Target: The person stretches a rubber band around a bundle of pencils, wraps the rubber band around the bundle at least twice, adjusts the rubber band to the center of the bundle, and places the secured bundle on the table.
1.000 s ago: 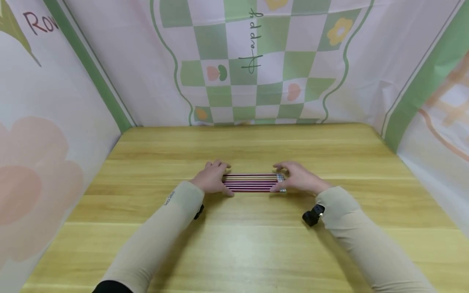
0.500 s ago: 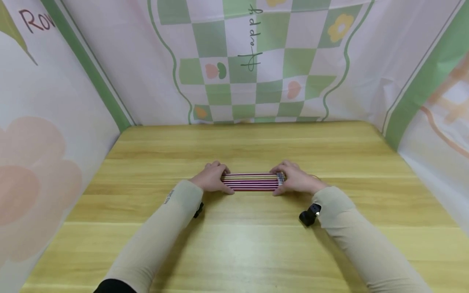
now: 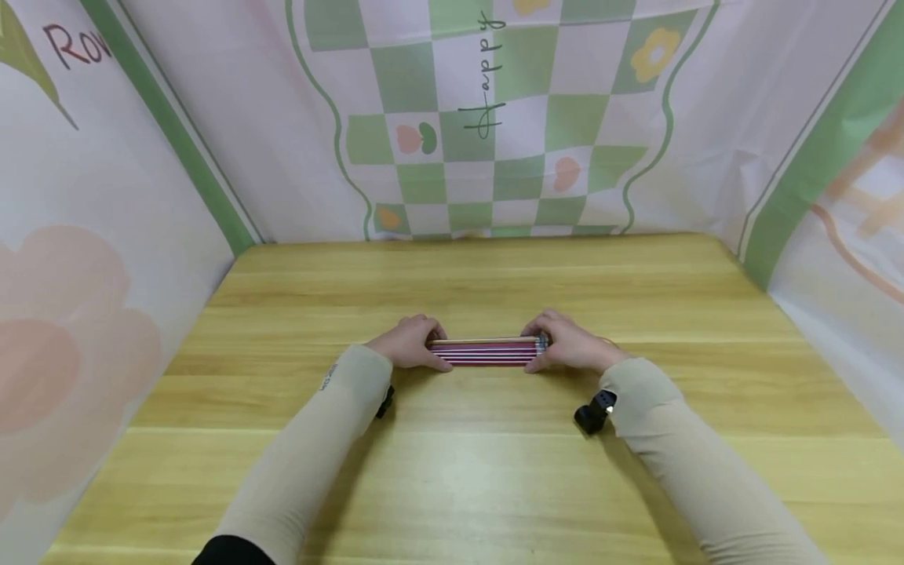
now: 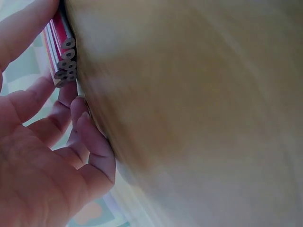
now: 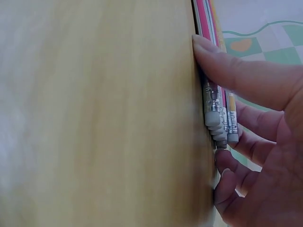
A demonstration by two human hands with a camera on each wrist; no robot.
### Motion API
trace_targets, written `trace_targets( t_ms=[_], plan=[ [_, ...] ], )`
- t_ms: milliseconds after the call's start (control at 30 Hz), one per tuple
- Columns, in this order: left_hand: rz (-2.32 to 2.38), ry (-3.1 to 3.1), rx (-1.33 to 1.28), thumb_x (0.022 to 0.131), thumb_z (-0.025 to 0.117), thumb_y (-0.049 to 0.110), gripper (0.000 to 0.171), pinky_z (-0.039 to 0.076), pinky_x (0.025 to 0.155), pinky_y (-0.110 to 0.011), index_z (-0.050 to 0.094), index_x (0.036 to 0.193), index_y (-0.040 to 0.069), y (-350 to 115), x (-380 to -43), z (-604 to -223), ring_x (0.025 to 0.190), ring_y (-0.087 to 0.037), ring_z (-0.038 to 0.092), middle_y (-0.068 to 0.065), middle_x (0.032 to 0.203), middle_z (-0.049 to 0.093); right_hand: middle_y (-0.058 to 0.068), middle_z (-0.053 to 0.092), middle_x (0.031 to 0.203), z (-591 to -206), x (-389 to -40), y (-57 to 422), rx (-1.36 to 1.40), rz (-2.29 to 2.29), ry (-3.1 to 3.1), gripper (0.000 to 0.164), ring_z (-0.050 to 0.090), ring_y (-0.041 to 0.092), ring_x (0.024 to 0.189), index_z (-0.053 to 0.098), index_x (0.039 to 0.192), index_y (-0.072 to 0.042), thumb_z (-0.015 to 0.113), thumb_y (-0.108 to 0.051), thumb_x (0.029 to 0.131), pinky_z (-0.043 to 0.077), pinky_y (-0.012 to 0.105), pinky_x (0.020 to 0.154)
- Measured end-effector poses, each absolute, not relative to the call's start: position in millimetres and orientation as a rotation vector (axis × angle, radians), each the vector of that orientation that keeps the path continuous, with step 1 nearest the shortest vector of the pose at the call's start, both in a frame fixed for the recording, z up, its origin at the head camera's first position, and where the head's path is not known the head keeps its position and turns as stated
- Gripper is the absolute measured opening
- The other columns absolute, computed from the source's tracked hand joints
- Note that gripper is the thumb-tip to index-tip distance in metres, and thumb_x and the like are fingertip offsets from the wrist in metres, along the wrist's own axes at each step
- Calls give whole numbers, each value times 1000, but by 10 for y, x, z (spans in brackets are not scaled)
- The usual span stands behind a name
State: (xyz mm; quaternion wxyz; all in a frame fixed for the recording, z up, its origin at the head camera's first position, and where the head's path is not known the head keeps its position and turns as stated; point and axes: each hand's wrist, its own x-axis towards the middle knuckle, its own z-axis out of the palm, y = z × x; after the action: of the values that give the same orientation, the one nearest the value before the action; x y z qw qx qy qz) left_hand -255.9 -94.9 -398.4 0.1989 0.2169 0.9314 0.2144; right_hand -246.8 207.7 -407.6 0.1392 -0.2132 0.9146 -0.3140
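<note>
A bundle of striped pencils point(image 3: 487, 355) lies sideways on the wooden table, between both hands. My left hand point(image 3: 411, 343) grips the left end, thumb on the near side and fingers on the far side. In the left wrist view the bare, unsharpened pencil ends point(image 4: 67, 64) show, some stacked over others. My right hand point(image 3: 570, 343) grips the right end the same way. The white erasers point(image 5: 214, 120) and silver ferrules sit by its palm in the right wrist view. One yellowish pencil point(image 5: 232, 106) rides on the outer side of the bundle.
The wooden table point(image 3: 452, 471) spreads out around both hands. A printed curtain point(image 3: 523, 125) with green checks hangs behind its far edge, and more printed cloth point(image 3: 78, 329) hangs at the left and right sides. A black wrist camera point(image 3: 595, 413) sits under the right sleeve.
My right hand's fingers have closed in round the eraser end. The bundle has been squeezed narrower from front to back, and a yellowish pencil now lies along its top far side.
</note>
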Motion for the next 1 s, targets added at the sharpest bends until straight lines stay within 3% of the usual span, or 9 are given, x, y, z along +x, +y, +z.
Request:
trace_targets(
  t_ms=[400,667,1000],
  plan=[
    [664,2576,611,84,80,37,48,52,97,-35,63,118,9,-950,-2584,-4003,102,-17,54,-3,111,62,15,54,113,-4091,-2477,2079,-615,-910,2622,51,50,30,107,62,116,2,84,-21,78,45,44,97],
    [680,2572,620,84,80,37,47,53,92,-33,63,117,8,-950,-2615,-4049,99,-16,55,-3,109,62,14,54,108,-4084,-2471,2078,-642,-903,2639,48,52,28,102,62,113,3,85,-19,76,46,39,93],
    [663,2574,616,85,79,37,49,54,95,-35,62,120,8,-948,-2622,-4063,102,-16,56,-4,113,63,14,55,106,-4079,-2472,2057,-666,-903,2647,48,53,28,101,62,111,3,85,-19,75,46,39,93]
  ],
)
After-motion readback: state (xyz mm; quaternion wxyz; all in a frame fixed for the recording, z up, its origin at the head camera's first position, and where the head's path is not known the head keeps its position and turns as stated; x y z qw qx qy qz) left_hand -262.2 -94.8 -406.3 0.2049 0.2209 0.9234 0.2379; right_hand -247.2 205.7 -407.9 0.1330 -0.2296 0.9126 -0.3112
